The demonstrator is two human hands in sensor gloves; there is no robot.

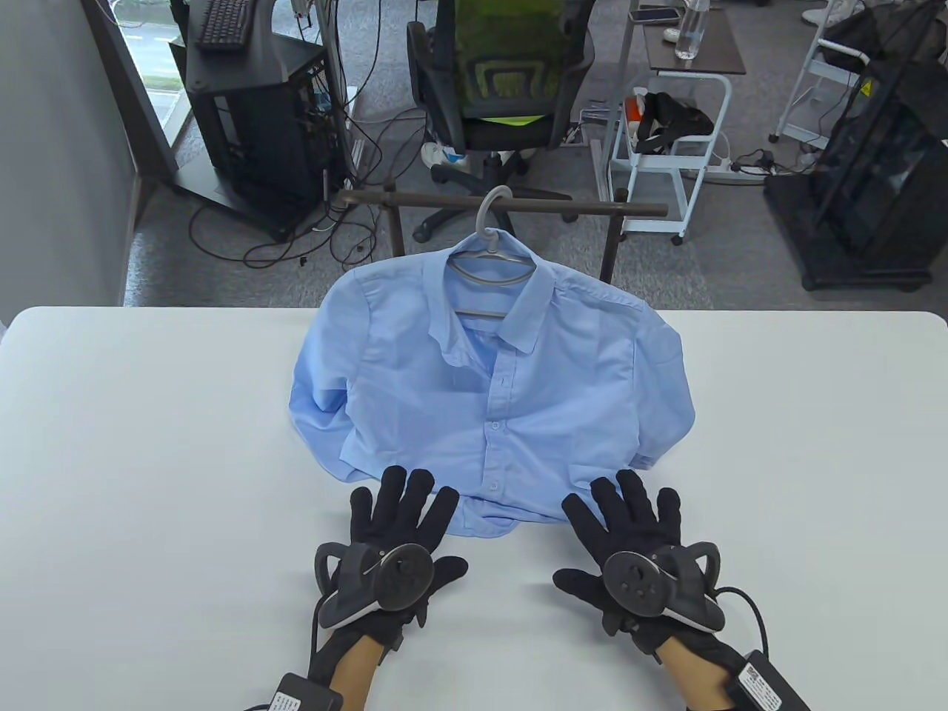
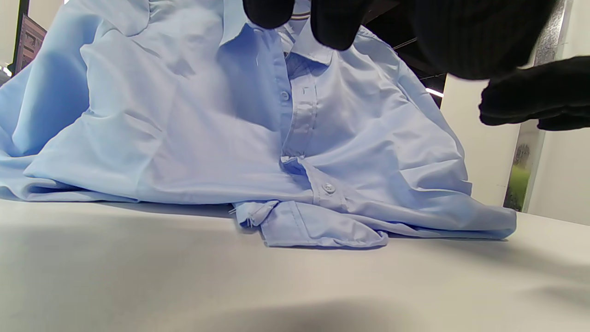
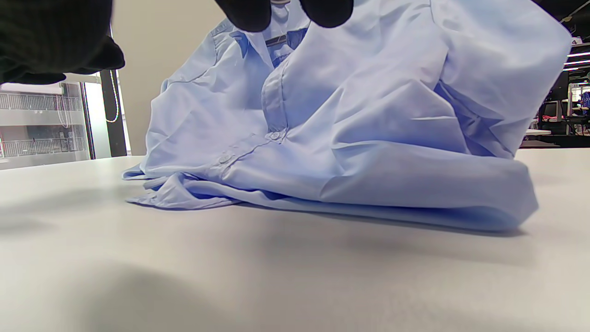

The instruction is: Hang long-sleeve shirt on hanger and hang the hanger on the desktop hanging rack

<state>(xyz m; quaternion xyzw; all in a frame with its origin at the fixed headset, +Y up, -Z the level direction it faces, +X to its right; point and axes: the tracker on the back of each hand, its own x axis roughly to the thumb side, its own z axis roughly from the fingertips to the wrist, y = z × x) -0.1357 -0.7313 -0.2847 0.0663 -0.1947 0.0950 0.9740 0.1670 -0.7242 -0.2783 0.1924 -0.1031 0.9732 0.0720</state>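
Observation:
A light blue long-sleeve shirt [image 1: 489, 385] hangs on a grey hanger [image 1: 492, 255] whose hook sits over the dark bar of the desktop rack [image 1: 578, 207]. The shirt's lower part bunches on the white table [image 1: 148, 459], sleeves folded at its sides. My left hand [image 1: 400, 518] lies flat with straight fingers at the hem, fingertips touching or just over the cloth. My right hand [image 1: 629, 518] lies flat the same way by the hem's right end. In the wrist views the shirt [image 2: 230, 138] [image 3: 368, 138] fills the frame beyond my black fingertips [image 2: 339, 23] [image 3: 244, 14].
Behind the table stand an office chair [image 1: 496, 81], a black computer cabinet [image 1: 259, 118] with loose cables, and a white cart [image 1: 666, 141]. The rack's two posts [image 1: 611, 244] rise at the table's far edge.

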